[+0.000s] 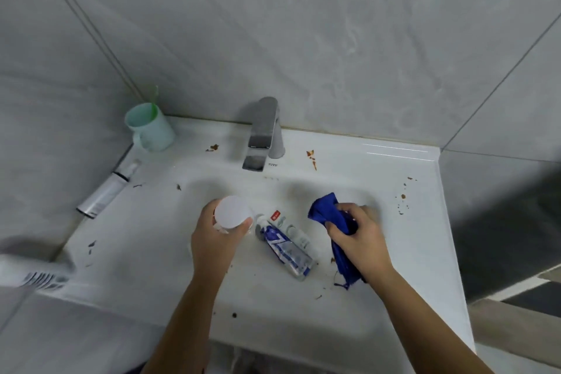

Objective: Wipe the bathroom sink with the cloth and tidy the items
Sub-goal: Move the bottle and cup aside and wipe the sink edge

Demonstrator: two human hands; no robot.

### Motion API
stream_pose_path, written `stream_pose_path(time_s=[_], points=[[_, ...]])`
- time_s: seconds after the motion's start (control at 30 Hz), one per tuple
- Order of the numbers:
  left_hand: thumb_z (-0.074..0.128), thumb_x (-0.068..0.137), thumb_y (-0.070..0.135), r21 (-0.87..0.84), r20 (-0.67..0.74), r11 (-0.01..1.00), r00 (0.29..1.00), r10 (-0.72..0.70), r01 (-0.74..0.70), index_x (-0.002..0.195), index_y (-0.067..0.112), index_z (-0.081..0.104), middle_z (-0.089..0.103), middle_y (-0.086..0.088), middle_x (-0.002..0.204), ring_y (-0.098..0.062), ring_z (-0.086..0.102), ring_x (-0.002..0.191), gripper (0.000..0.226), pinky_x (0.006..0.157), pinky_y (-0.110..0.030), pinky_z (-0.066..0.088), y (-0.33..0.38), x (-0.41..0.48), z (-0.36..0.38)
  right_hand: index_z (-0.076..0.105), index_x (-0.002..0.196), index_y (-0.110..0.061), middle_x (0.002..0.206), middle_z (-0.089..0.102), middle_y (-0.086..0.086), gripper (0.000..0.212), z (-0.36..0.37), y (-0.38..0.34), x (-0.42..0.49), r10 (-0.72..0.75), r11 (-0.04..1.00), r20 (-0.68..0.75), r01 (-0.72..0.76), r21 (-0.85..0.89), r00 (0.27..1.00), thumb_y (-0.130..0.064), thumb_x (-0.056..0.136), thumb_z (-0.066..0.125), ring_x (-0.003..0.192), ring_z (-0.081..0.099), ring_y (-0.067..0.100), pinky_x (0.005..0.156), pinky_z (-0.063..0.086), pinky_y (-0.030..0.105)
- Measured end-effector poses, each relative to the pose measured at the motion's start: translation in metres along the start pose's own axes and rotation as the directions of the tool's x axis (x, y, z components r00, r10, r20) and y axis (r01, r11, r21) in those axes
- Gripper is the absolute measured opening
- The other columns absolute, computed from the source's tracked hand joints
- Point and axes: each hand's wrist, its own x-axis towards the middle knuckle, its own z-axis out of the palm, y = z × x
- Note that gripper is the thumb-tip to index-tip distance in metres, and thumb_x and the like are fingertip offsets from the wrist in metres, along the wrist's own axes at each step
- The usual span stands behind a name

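Fingers [335, 232] clutch bunched blue cloth [323, 206] (left hand [215, 237]: jar [233, 211]); sink [379, 161] stained.

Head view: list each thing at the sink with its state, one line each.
Left hand: grips the white-capped bottle.
Right hand: grips the bunched blue cloth.
Toothpaste tube: lying flat in the basin.
Green cup: upright in the back left corner, toothbrush inside.
Faucet: no water running.
White tube: lying on its side at the left edge.
Sink: brown stains on its rim.
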Motion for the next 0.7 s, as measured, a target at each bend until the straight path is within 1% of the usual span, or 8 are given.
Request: stream_pose_path(time_s=[0.1,0.23,0.37,0.5,0.6,0.7], points=[[0.081,0.069,0.023,-0.026,0.012,0.999,1.0,-0.021,0.021,0.122,0.022,0.05,0.051,0.007,0.113,-0.012,0.044,0.101,0.061,0.089,-0.032,0.045,-0.01,0.042,-0.016,0.059,0.105,-0.023,0.099,0.051,-0.002,0.029,0.024,-0.013,0.007,0.009,0.999,-0.055,-0.011,-0.038,0.998,-0.02,0.078,0.069,0.081,0.054,0.002,0.073,0.041,0.021],[0.081,0.069,0.021,-0.091,0.092,0.996,0.995,0.034,-0.026,0.121,0.023,0.051,0.051,0.009,0.112,-0.012,0.045,0.103,0.06,0.086,-0.026,0.042,-0.016,0.105,-0.022,0.06,0.107,-0.021,0.099,0.052,0.0,0.031,0.053,-0.028,0.018,0.071,0.994,-0.141,-0.082,-0.071,0.987,-0.02,0.078,0.069,0.082,0.055,0.012,0.073,0.039,0.023],[0.082,0.066,0.021,-0.095,0.201,0.992,0.975,0.097,-0.079,0.121,0.022,0.051,0.056,0.005,0.116,-0.015,0.05,0.106,0.063,0.088,-0.027,0.044,-0.019,0.159,-0.005,0.059,0.11,-0.02,0.1,0.052,0.001,0.032,0.074,-0.038,0.029,0.143,0.983,-0.252,-0.168,-0.079,0.957,-0.022,0.079,0.069,0.082,0.054,0.015,0.073,0.038,0.024],[0.083,0.064,0.022,-0.073,0.277,0.988,0.948,0.153,-0.139,0.118,0.02,0.053,0.058,0.0,0.117,-0.021,0.053,0.106,0.062,0.085,-0.028,0.046,-0.022,0.192,0.018,0.059,0.11,-0.02,0.098,0.052,0.001,0.034,0.085,-0.042,0.036,0.177,0.977,-0.346,-0.208,-0.054,0.921,-0.023,0.078,0.07,0.082,0.056,0.016,0.072,0.041,0.026],[0.083,0.066,0.022,-0.056,0.295,0.984,0.939,0.178,-0.169,0.122,0.016,0.052,0.058,-0.003,0.119,-0.021,0.054,0.105,0.064,0.083,-0.025,0.043,-0.023,0.211,0.032,0.06,0.107,-0.021,0.095,0.051,0.0,0.032,0.088,-0.043,0.037,0.192,0.972,-0.394,-0.229,-0.049,0.899,-0.021,0.077,0.071,0.08,0.056,0.014,0.071,0.039,0.024],[0.083,0.066,0.02,-0.07,0.292,0.981,0.936,0.195,-0.182,0.123,0.015,0.053,0.06,-0.004,0.117,-0.023,0.056,0.103,0.065,0.086,-0.029,0.047,-0.026,0.224,0.043,0.061,0.105,-0.021,0.093,0.05,-0.001,0.031,0.091,-0.044,0.037,0.192,0.969,-0.413,-0.238,-0.063,0.89,-0.02,0.076,0.071,0.077,0.055,0.009,0.069,0.039,0.022]])
